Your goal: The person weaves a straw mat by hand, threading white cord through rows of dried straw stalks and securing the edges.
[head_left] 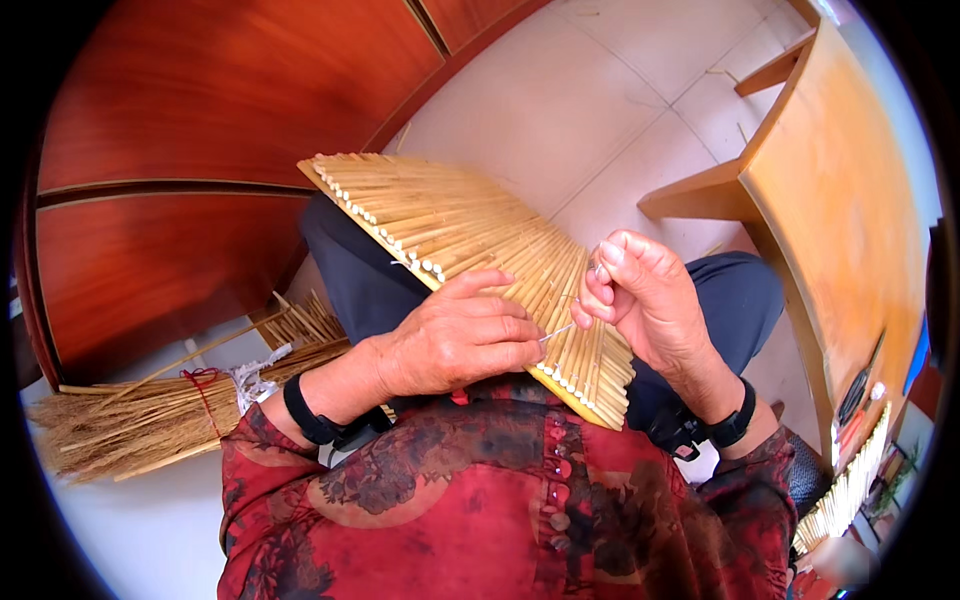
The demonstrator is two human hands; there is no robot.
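Observation:
Across my lap lies a stiff mat of straw-coloured stalks [430, 205], laid side by side and fanning slightly. Pale round stalk ends line its near edge, above a yellowish strip. My left hand [465, 335] rests on the mat near this edge, its fingers bent and pressed together on the stalks. A thin pale thread [558, 332] runs from its fingertips toward my right hand [640, 295]. That hand is raised over the mat's right part, thumb and fingers pinched on the thread; whether a needle is among them I cannot make out.
A bundle of dry broom-like stalks [130, 410], tied with red cord, lies at the left beside a red-brown wooden cabinet [180, 270]. To the right stands a light wooden table [850, 190] with scissors [853, 395] on it. Pale floor tiles [520, 90] hold stray straw bits.

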